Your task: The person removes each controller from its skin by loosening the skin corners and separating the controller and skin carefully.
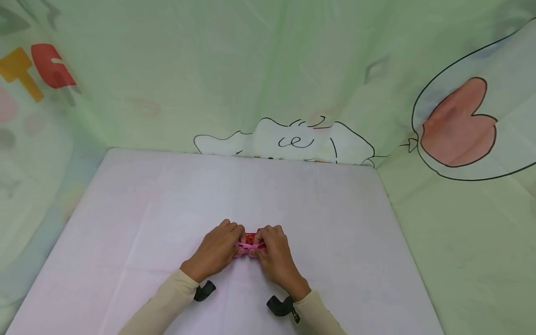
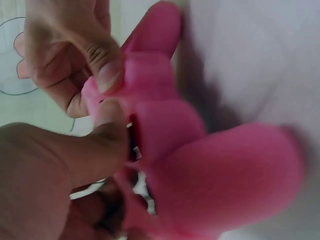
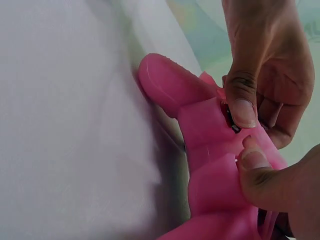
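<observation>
A pink, soft-looking game controller cover (image 1: 250,246) with two rounded grip lobes is between both hands, just above or on the table. A red game controller (image 1: 251,237) shows at its far side, and dark parts show through slots in the cover. The left hand (image 1: 215,249) grips the cover's left part, its thumb pressing near the middle. From the right, the right hand (image 1: 276,258) pinches the cover, thumb close to the other thumb. In the left wrist view the pink cover (image 2: 170,125) hides most of the controller. Fingers behind the cover are partly hidden.
A pale cloth-covered table (image 1: 318,209) lies under the hands. Printed light green curtains (image 1: 209,70) stand behind and at both sides. A black wrist mount (image 1: 204,291) sits at the left cuff, and another black mount (image 1: 279,306) at the right cuff.
</observation>
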